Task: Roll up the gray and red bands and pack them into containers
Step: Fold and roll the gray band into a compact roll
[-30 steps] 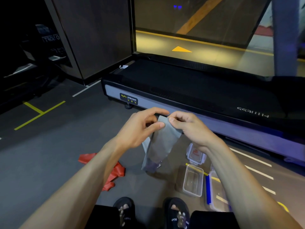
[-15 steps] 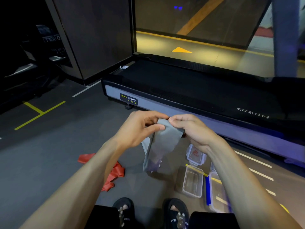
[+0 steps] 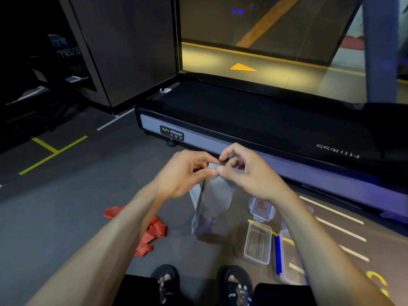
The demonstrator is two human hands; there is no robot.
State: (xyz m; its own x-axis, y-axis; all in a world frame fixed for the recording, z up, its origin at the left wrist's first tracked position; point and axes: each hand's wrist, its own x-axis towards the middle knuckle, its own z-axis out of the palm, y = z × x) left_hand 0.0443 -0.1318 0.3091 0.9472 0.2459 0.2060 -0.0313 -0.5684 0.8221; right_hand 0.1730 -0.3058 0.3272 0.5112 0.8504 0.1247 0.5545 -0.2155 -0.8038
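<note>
A gray band (image 3: pixel 213 202) hangs down in front of me, its top end curled into a small roll between my fingers. My left hand (image 3: pixel 187 173) pinches the roll from the left and my right hand (image 3: pixel 247 173) pinches it from the right, fingertips almost touching. The red band (image 3: pixel 152 230) lies crumpled on the dark floor to the left, partly hidden by my left forearm. A clear open container (image 3: pixel 257 245) sits on the floor at the right, with a clear lid (image 3: pixel 261 208) behind it.
A black treadmill (image 3: pixel 254 120) runs across the floor just beyond my hands. A second clear container with a blue clip (image 3: pixel 287 261) sits right of the first, behind my right forearm. My feet in black sandals (image 3: pixel 236 286) are at the bottom edge.
The band's top edge has been turned over into a small roll. Both hands have closed in together on it, and the hanging part has grown shorter.
</note>
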